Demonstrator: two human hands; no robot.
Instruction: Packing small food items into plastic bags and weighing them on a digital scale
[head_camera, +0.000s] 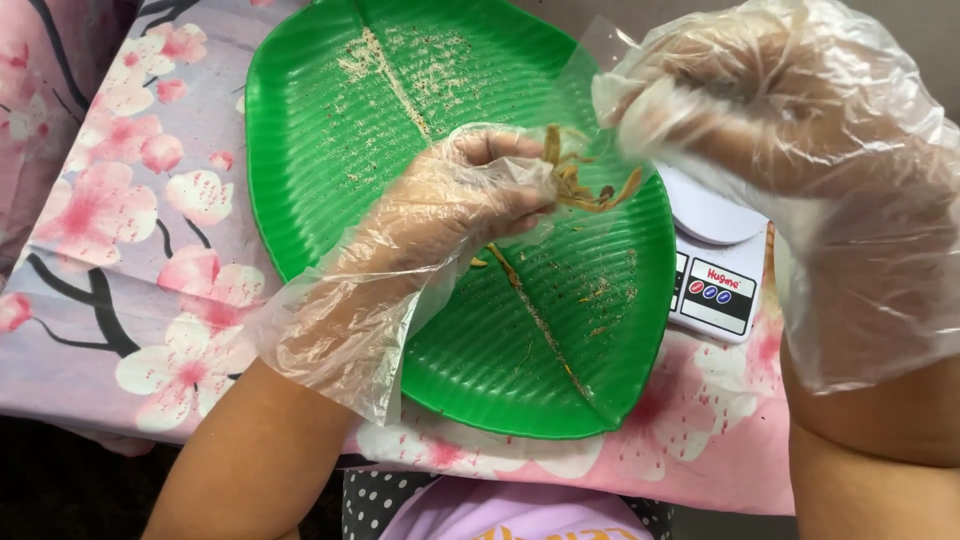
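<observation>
Gloves of thin clear plastic cover both hands, which meet above a green leaf-shaped tray (330, 150) on the desk. The left hand (450, 205) comes in from seven o'clock, its fingertips pinched together on a small yellowish-brown scrap (580, 185) with thin stringy legs or stems; what it is exactly I cannot tell. That scrap hangs over the middle of the tray, toward its three o'clock edge, held up off the ribbed surface. The right hand (790, 130) comes in from four o'clock and sits just beside the scrap at its two o'clock side, fingers curled inward and close together, but the crumpled glove hides whether they grip any part of it.

Pale crumbs (400, 70) are scattered across the tray toward twelve o'clock and along its middle rib, with a few brownish bits (600, 295) nearer five o'clock. A white kitchen scale (715, 270) stands just beside the tray at three o'clock, partly under the right hand. A cloth (150, 230) printed with pink blossoms and dark branches covers the desk beneath everything
</observation>
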